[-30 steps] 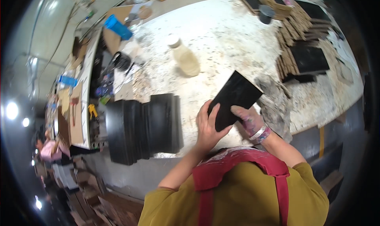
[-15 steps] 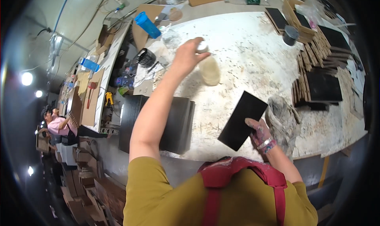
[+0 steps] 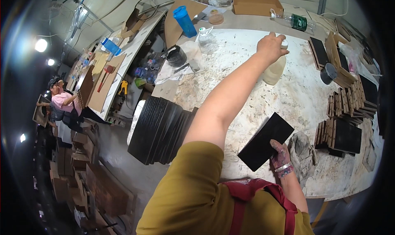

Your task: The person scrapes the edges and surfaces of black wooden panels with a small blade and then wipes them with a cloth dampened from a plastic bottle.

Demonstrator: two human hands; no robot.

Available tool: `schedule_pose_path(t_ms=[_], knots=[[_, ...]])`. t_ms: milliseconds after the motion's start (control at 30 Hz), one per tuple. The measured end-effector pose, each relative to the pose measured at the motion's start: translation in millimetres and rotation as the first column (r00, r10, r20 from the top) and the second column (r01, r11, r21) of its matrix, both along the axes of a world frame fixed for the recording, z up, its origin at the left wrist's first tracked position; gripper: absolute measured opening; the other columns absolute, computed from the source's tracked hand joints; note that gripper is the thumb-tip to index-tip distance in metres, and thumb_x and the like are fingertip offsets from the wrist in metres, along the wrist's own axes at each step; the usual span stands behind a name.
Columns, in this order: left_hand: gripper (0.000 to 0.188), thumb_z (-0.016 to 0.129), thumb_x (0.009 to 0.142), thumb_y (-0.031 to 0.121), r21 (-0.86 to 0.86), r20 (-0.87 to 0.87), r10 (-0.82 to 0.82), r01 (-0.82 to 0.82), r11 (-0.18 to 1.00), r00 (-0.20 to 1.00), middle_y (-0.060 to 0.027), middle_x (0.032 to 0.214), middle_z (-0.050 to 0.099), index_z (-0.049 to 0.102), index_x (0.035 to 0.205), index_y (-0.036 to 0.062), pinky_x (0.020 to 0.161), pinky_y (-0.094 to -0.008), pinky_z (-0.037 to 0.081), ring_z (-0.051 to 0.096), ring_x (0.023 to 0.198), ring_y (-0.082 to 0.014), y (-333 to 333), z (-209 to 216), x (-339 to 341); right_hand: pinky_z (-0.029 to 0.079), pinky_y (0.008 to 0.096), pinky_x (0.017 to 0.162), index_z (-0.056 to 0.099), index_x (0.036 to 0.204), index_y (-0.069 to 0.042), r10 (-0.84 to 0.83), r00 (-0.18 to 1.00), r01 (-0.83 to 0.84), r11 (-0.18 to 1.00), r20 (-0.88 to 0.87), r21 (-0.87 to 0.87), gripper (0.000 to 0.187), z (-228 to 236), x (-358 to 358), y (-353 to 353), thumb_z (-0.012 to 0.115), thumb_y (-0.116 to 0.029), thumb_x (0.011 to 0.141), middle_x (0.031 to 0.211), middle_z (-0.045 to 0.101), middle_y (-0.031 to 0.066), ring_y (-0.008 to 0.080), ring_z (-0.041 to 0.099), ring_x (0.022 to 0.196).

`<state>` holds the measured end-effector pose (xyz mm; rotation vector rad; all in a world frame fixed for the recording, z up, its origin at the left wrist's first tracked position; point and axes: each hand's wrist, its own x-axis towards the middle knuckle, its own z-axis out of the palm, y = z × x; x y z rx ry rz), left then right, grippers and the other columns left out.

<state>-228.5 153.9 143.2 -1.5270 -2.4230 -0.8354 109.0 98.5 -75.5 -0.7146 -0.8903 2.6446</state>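
At the far middle of the table, my left hand (image 3: 271, 48) grips a squat translucent bottle (image 3: 274, 73) of yellowish liquid by its white-capped top. Thumb and fingers wrap around that cap, and the bottle leans a little. Nearer to me, my right hand (image 3: 281, 153) holds a flat black rectangular panel (image 3: 265, 141) by its right edge, thumb on top and the other fingers hidden beneath. Paint-like stains mark this hand. A crumpled grey rag (image 3: 303, 153) lies just right of it. Under my left forearm stands a stack of black panels (image 3: 158, 130).
More panels (image 3: 345, 134) are piled at the right, near a dark cup (image 3: 328, 73) and a cardboard box (image 3: 339, 56). A black-stained tub (image 3: 176, 56), a blue bottle (image 3: 184, 21) and a clear bottle (image 3: 206, 39) stand at the far left. Another person (image 3: 66, 99) works beyond.
The view has turned, shifting the whole scene. My left hand has carried the bottle rightward across the table. The black panel stays in my right hand.
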Motion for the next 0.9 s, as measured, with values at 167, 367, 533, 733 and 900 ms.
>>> schedule_pose_path(t_ms=[167,367,533,733,900], knots=[[0.052,0.074,0.081,0.038,0.299,0.331,0.053,-0.158,0.941,0.942,-0.0112,0.092,0.066,0.059,0.123,0.0100,0.074,-0.0341,0.051,0.065,0.082,-0.0224,-47.4,-26.0,-64.2,0.048,0.0409,0.097,0.054,0.122,0.003,-0.016,0.998,0.018,0.999,-0.061,0.041,0.062,16.0,-10.6,-3.3,0.066,-0.046,0.086,0.114,0.064,0.0130,0.0245,0.059,0.110],[0.061,0.066,0.081,0.047,-0.259,-0.007,0.693,-0.670,0.695,0.721,-0.0240,0.115,0.059,0.057,0.122,0.0031,0.089,-0.0443,0.048,0.059,0.106,-0.0390,-183.8,-114.9,-182.7,0.051,0.0329,0.081,0.058,0.114,0.003,0.022,0.993,-0.029,0.998,0.113,0.055,0.038,60.4,-27.0,-9.6,0.067,-0.009,0.080,0.100,0.065,0.0089,0.0197,0.063,0.089],[0.069,0.068,0.078,0.049,-0.374,-0.092,0.800,-0.765,0.525,0.594,-0.0239,0.126,0.046,0.051,0.127,0.0049,0.091,-0.0437,0.049,0.057,0.104,-0.0425,-197.8,-135.6,-180.0,0.049,0.0334,0.091,0.056,0.116,0.003,0.155,0.979,-0.192,0.924,0.134,0.330,0.046,46.8,-18.9,-6.6,0.048,-0.039,0.099,0.108,0.065,0.0100,0.0212,0.062,0.101],[0.059,0.071,0.074,0.027,-0.360,0.045,0.844,-0.780,0.512,0.534,-0.0262,0.130,0.042,0.051,0.126,0.0068,0.091,-0.0442,0.049,0.056,0.107,-0.0437,-212.0,-169.6,-212.2,0.048,0.0317,0.088,0.055,0.116,0.005,0.054,0.994,-0.072,0.977,0.095,0.198,0.059,19.3,-9.6,-9.6,0.072,-0.040,0.081,0.112,0.062,0.0106,0.0193,0.061,0.098],[0.056,0.071,0.078,0.028,0.009,0.332,0.838,-0.890,0.456,0.433,-0.0245,0.113,0.058,0.049,0.125,0.0068,0.088,-0.0487,0.048,0.060,0.102,-0.0390,-247.5,-174.7,-263.6,0.040,0.0384,0.103,0.053,0.121,0.011,0.171,0.965,-0.224,0.931,0.201,0.287,0.068,22.4,-12.0,-9.6,0.046,-0.052,0.094,0.121,0.060,0.0212,0.0289,0.056,0.114]])
